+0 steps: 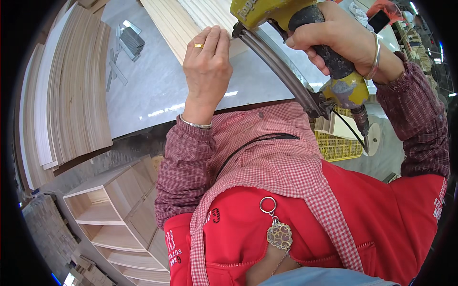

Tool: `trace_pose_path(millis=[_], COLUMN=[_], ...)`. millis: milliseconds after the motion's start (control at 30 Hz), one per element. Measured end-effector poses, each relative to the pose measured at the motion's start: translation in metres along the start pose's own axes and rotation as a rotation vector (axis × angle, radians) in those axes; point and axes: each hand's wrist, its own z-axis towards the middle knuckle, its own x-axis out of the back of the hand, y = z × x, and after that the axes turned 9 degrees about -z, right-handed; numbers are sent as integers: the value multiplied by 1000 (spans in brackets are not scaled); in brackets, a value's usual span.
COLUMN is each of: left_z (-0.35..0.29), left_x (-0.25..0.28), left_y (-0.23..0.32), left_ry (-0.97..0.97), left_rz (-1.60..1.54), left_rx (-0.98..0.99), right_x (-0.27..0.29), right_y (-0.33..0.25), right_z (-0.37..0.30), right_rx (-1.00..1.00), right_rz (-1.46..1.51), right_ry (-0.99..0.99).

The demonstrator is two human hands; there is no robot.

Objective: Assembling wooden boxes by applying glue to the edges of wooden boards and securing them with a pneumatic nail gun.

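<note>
My right hand (334, 40) is wrapped round the dark grip of a yellow nail gun (272, 12), one finger by the trigger. The gun's long dark magazine slants down to the right, and a hose fitting shows at the handle's end. At the near end of a light wooden board (174, 26), my left hand (207, 64) is closed over the edge, fingers together and a gold ring on one. The thumb is hidden. The gun's nose is close to the left fingertips, by the board. I cannot tell whether it touches the wood.
Grey nail strips (131, 43) lie on the shiny worktable (148, 90). Curved-looking stacked boards (78, 81) stand at the left. Open wooden boxes (107, 205) are piled below the table at lower left. A yellow plastic crate (338, 147) sits at the right, near a dark phone-like object (379, 21).
</note>
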Motion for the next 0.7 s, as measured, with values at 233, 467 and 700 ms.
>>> trace_pose_path(millis=[233,467,700], left_z=[0,-1,-14], left_x=[0,8,42], left_y=[0,-1,-26], left_ry=[3,-52,7], left_rz=[-7,-2,-88], left_rx=[-7,-2,168], right_x=[-1,-1,4], right_y=[-3,-7,1], right_z=[-1,0,2], right_rx=[2,-24,-34], right_rz=[-34,-81,57], right_ry=[26,31,-6])
